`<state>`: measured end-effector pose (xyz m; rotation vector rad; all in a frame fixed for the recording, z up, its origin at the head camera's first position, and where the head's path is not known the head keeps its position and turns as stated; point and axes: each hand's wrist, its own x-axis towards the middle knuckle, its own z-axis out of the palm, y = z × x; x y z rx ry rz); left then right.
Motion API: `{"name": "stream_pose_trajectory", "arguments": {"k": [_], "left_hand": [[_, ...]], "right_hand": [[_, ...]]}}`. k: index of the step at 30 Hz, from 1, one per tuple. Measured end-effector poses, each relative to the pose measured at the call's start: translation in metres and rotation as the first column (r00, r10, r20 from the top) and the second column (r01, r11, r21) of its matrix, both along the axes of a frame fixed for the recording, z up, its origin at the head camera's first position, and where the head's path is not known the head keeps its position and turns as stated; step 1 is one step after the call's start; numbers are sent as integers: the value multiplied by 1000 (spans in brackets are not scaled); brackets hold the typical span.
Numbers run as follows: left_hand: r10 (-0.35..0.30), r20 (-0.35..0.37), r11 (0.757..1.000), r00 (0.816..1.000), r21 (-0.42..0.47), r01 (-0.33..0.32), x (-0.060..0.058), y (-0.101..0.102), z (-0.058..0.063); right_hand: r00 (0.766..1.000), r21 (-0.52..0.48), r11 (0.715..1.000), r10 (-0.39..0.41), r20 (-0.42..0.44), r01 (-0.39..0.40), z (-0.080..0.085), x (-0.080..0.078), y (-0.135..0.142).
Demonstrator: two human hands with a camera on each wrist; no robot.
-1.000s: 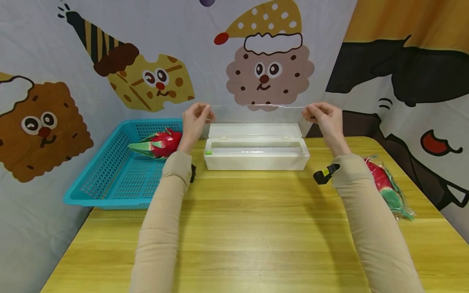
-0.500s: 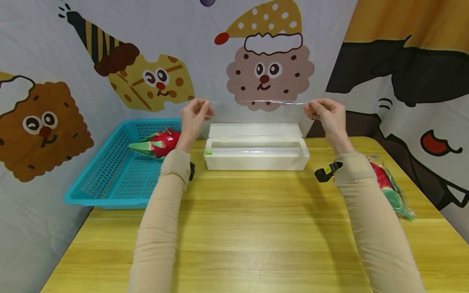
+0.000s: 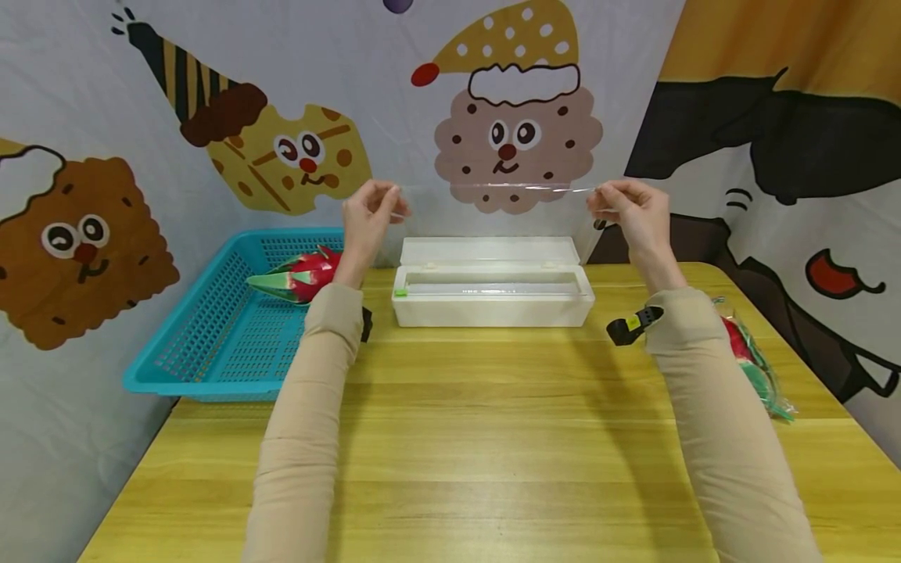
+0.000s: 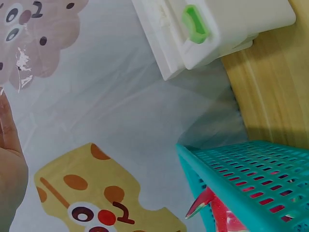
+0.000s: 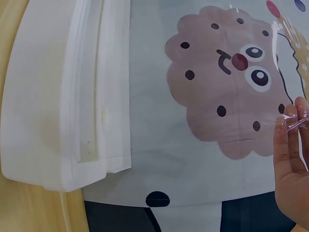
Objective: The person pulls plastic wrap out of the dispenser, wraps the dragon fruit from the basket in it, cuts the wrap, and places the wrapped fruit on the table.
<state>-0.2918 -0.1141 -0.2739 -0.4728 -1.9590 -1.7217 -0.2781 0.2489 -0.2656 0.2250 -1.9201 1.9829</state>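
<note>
A clear sheet of cling film (image 3: 521,187) stretches between my two hands, above and behind the white cling film dispenser (image 3: 493,313). My left hand (image 3: 367,223) pinches its left corner between thumb and fingers. At the other corner, my right hand (image 3: 639,223) pinches the film too; in the right wrist view the film (image 5: 292,124) bunches at the fingertips. The dispenser's lid (image 3: 490,250) stands raised, with a green slider (image 4: 195,24) at its left end. How the film runs down to the roll is hard to see.
A blue plastic basket (image 3: 204,391) at the left holds a red dragon fruit (image 3: 299,277) with green tips, partly behind my left wrist. At the right, a film-wrapped dragon fruit (image 3: 756,367) lies partly behind my right sleeve. A printed cloth (image 3: 408,117) hangs behind the wooden table (image 3: 479,438).
Both hands have risen and moved slightly apart, drawing the film's edge higher above the dispenser. The dispenser, the basket and both dragon fruits have stayed in place.
</note>
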Motion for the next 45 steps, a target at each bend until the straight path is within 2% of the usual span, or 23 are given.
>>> {"name": "stream_pose_trajectory", "arguments": {"k": [7, 16, 30, 38, 45], "left_hand": [[-13, -59, 1000, 998, 2, 13, -1, -1, 4], [-21, -69, 1000, 997, 19, 23, 3, -2, 12], [-14, -102, 1000, 995, 11, 16, 10, -2, 27], [-29, -147, 999, 989, 22, 33, 13, -3, 35], [-18, -185, 1000, 983, 6, 19, 13, -3, 40]], "right_hand": [[1000, -3, 1000, 1, -30, -1, 7, 2, -1], [997, -41, 999, 27, -70, -30, 16, 7, -2], [992, -47, 998, 36, -119, -42, 28, 13, -1], [986, -77, 995, 53, -157, -66, 37, 16, -2], [982, -76, 995, 52, -181, -66, 43, 17, -2]]}}
